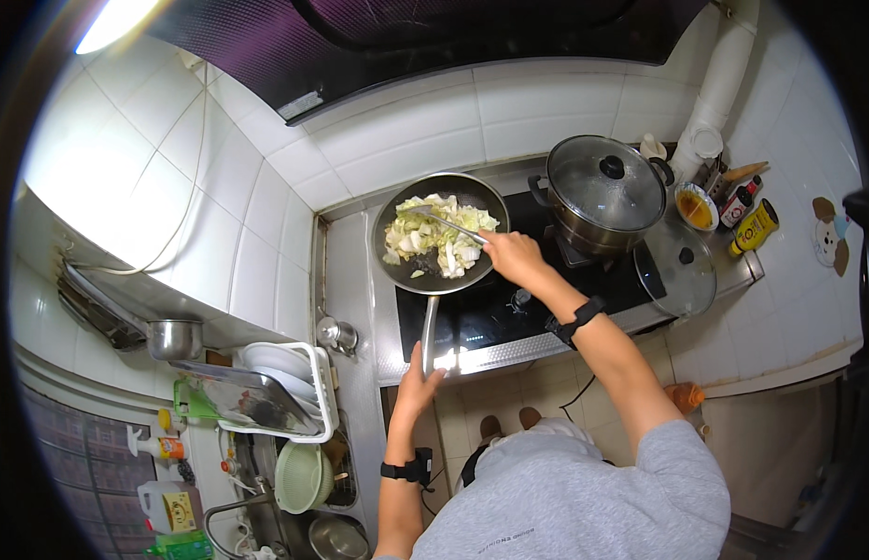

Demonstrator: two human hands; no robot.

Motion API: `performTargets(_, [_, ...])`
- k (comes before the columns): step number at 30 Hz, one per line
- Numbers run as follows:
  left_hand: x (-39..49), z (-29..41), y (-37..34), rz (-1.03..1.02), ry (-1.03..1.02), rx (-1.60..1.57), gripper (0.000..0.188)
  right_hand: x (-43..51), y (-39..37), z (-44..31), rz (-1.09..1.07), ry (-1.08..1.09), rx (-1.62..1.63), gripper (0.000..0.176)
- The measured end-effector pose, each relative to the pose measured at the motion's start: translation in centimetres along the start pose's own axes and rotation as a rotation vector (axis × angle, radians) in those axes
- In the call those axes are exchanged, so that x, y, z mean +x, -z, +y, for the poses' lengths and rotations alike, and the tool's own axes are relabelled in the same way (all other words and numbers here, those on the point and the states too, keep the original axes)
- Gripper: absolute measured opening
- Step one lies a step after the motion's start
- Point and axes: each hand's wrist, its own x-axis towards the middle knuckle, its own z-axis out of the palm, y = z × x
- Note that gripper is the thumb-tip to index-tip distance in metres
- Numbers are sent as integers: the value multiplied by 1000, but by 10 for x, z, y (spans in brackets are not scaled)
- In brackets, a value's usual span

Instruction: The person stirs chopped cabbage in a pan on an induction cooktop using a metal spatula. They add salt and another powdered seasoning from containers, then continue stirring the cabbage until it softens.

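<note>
A dark frying pan (413,280) sits on the left burner of the black glass gas hob (462,322). Chopped cabbage (441,234), pale green and white, covers much of its inside. Around the lower end of the pan's metal handle (429,325) is my left hand (417,388), thumb on one side and fingers on the other. My right hand (515,255), to the right of the pan's rim, grips a metal spatula (459,227). The spatula's blade rests among the cabbage at the upper left, partly covered by leaves.
A lidded steel pot (606,189) occupies the right burner; a loose glass lid (679,273) lies beside it. Further right are a bowl of orange-yellow liquid (695,208) and a yellow bottle (755,227). A white dish rack (326,399) and green colander (301,476) stand at left. The range hood (441,42) hangs above.
</note>
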Motion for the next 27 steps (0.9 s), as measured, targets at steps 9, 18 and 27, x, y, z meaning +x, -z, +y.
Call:
performTargets(9, [-1, 0, 3, -3, -23, -37, 80, -45, 103, 17, -136, 238, -402, 29])
performTargets(18, [-7, 7, 1, -13, 4, -44, 81, -34, 110, -9, -305, 83, -396, 24])
performTargets(27, [-8, 10, 5, -19, 17, -2, 79, -4, 44, 21, -16, -118, -105, 29])
